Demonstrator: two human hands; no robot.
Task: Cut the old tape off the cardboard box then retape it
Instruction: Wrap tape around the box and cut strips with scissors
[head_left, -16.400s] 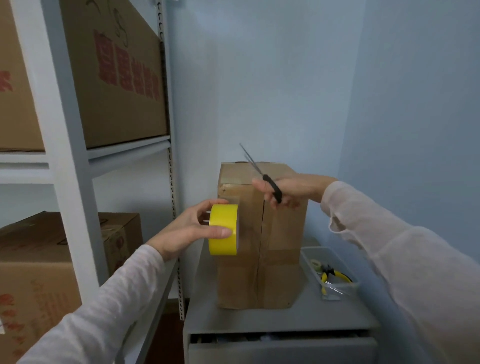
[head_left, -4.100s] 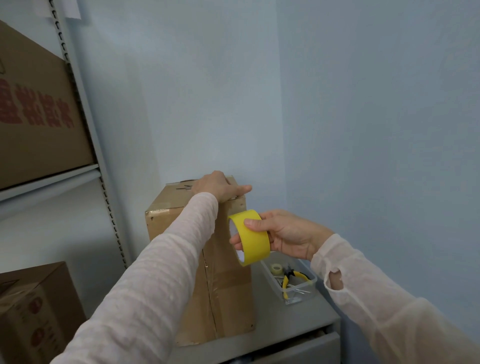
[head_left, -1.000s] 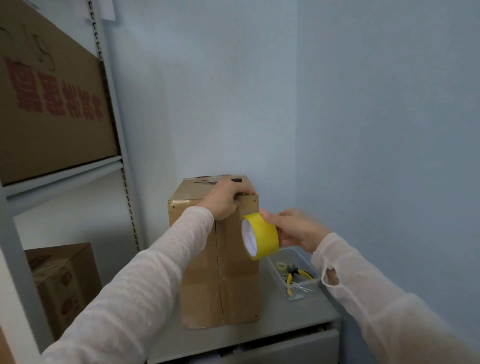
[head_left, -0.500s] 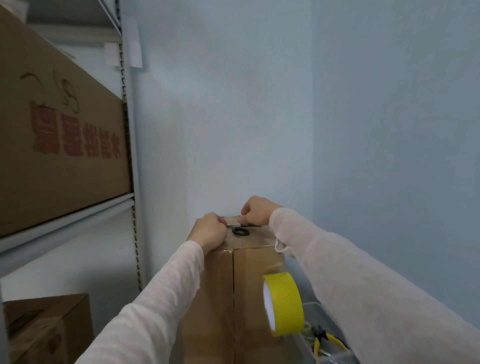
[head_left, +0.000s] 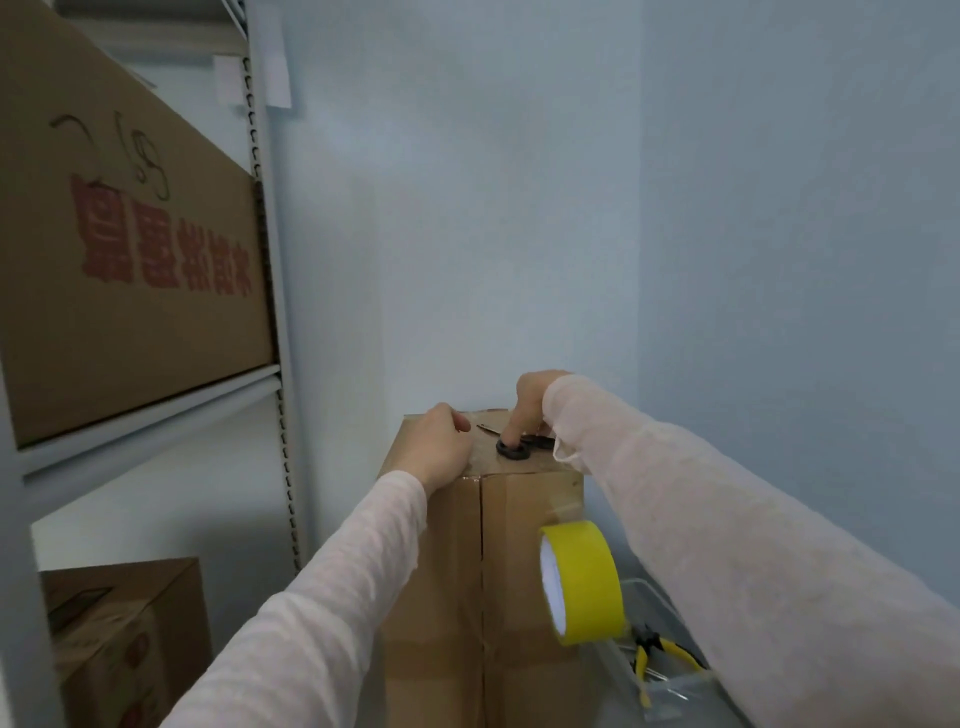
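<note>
Right hand (head_left: 532, 400) reaches over the top of the cardboard box (head_left: 511, 519), one finger poked down into the near ring of the black scissors (head_left: 514, 449) that lie flat there; its other fingers are curled behind and mostly hidden by the sleeve. Left hand (head_left: 441, 449) rests on the box's top front edge, left of the scissors, knuckles up and fingers folded under, so I cannot tell whether it grips anything.

The box stands tall and narrow in a corner of pale blue walls. It has little room behind it and a white slotted shelf upright (head_left: 270, 312) close on its left. A seam runs straight down its front face, and its bottom is cut off by the frame.

A yellow tape roll (head_left: 592, 582) hangs against the box's front right edge, below the right forearm; what holds it up is not visible. Just beside it sits a clear plastic tray (head_left: 649, 592) holding yellow-handled pliers (head_left: 660, 649), partly covered by the arm.

On the shelf at left sits a large carton (head_left: 130, 260) with blurred red print, and a smaller carton (head_left: 130, 639) stands below.
</note>
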